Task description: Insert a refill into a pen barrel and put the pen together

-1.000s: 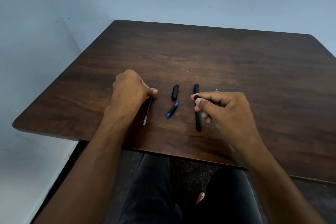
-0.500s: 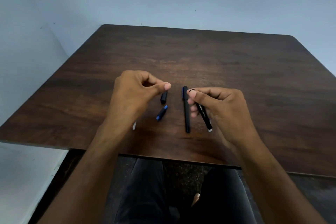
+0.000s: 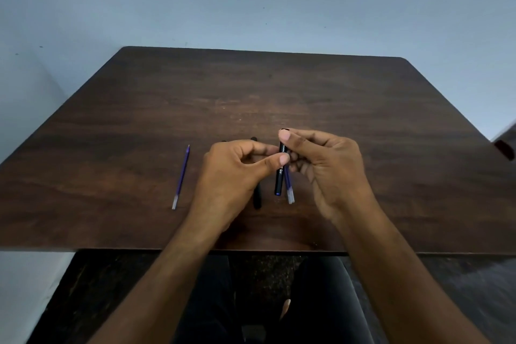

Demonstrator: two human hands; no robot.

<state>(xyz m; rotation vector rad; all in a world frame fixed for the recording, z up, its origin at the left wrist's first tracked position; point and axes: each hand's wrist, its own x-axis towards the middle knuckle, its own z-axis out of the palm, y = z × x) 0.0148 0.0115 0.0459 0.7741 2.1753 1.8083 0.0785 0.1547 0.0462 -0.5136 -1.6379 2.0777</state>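
Observation:
My right hand (image 3: 326,170) holds a black pen barrel (image 3: 280,179) upright-ish above the table, thumb at its top end. A blue refill (image 3: 288,186) with a clear end hangs beside the barrel, under the same fingers. My left hand (image 3: 237,173) has come up to the barrel, its thumb and forefinger pinching at it. A second blue refill (image 3: 181,176) lies on the table left of my left hand. Another black pen barrel (image 3: 257,198) lies on the table, mostly hidden beneath my left hand.
The dark wooden table (image 3: 279,92) stands against a pale blue wall. Its near edge runs just below my wrists. A dark object (image 3: 504,148) shows at the right edge of view. My legs are below the table edge.
My left hand moved right, off the refill on the table, and met the barrel in my right hand. My right hand lifted the barrel and a refill. The camera tilted up.

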